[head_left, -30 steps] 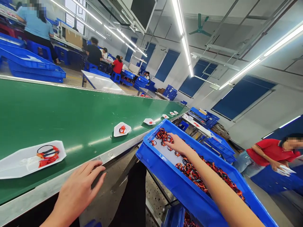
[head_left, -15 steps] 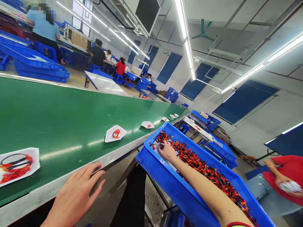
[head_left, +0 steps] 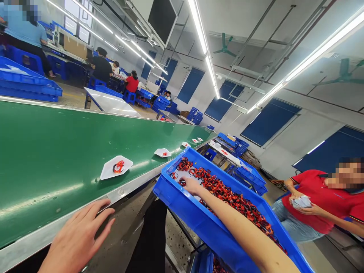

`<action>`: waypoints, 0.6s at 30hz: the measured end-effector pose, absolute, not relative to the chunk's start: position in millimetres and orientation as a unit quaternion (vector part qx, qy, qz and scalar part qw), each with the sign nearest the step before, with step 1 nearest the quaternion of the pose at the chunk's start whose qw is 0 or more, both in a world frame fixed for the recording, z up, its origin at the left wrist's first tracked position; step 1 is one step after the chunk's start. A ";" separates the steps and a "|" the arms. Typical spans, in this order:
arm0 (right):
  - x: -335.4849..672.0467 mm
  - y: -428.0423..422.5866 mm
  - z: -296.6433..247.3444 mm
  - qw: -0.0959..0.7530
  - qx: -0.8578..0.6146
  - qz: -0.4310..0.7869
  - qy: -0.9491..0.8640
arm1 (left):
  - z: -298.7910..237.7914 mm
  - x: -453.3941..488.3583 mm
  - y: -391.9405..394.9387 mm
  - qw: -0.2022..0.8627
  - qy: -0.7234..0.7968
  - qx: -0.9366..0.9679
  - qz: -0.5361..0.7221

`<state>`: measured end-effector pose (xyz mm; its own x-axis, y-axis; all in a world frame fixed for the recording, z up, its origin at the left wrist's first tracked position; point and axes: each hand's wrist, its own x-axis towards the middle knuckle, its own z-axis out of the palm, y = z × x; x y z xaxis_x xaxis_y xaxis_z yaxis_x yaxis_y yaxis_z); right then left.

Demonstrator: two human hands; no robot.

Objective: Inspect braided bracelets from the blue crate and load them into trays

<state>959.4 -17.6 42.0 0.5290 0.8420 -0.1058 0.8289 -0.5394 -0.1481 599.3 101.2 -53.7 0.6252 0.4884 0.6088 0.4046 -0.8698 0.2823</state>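
Head view. Right hand (head_left: pixel 191 185) down in the near end of a deep blue rectangular plastic tray (head_left: pixel 182 207), fingertips at a small black-and-orange looped band (head_left: pixel 182 183); fingers bent, cannot tell whether they pinch it. Heap of similar bands (head_left: pixel 227 192) spreads along the tray, beside and beyond the forearm. Left hand (head_left: pixel 81 232) palm down, fingers loosely spread, nothing seen in it; lies by the silvery metal edge (head_left: pixel 137 181) of a flat green conveyor belt (head_left: pixel 57 144), contact unclear. On the belt: five white angular shallow dishes, nearest (head_left: pixel 106 171) with red-orange and black loops inside. Right: red-shirted co-worker (head_left: pixel 315 201) holds a white bundle (head_left: pixel 302 202).
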 end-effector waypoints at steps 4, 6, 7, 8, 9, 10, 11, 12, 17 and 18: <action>944.0 -14.3 71.5 0.130 -0.870 0.123 -0.459 | -49.0 597.5 97.2 0.157 0.276 0.876 0.364; 926.3 -12.4 95.1 0.185 -0.856 0.129 -0.465 | -40.1 596.8 91.7 0.267 0.293 0.837 0.378; 912.9 -11.5 106.8 0.207 -0.847 0.132 -0.472 | -33.5 596.7 87.5 0.342 0.299 0.805 0.381; 896.1 -10.6 117.0 0.229 -0.833 0.138 -0.484 | -25.5 597.0 82.4 0.431 0.300 0.762 0.378; 876.2 -9.8 124.6 0.250 -0.817 0.145 -0.498 | -16.4 597.6 76.6 0.529 0.298 0.702 0.372; 853.7 -9.0 128.8 0.272 -0.799 0.150 -0.515 | -6.8 598.6 70.6 0.628 0.289 0.628 0.358; 829.5 -8.0 129.1 0.318 -0.765 0.151 -0.540 | 2.9 599.9 64.6 0.719 0.269 0.535 0.351; 804.8 -6.9 125.2 0.356 -0.731 0.129 -0.568 | 11.8 601.3 59.3 0.802 0.238 0.432 0.336; 709.6 3.2 64.2 0.349 -0.615 0.027 -0.707 | 27.7 605.7 49.8 0.947 0.161 0.085 0.265; 700.0 5.7 51.0 0.340 -0.609 0.024 -0.716 | 24.5 605.5 50.9 0.936 0.183 0.056 0.294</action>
<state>700.0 5.7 51.0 -0.0267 0.8886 0.4579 0.8559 0.2570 -0.4488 605.5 50.9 24.5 0.7600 0.5709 -0.3106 -0.5301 0.8210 0.2119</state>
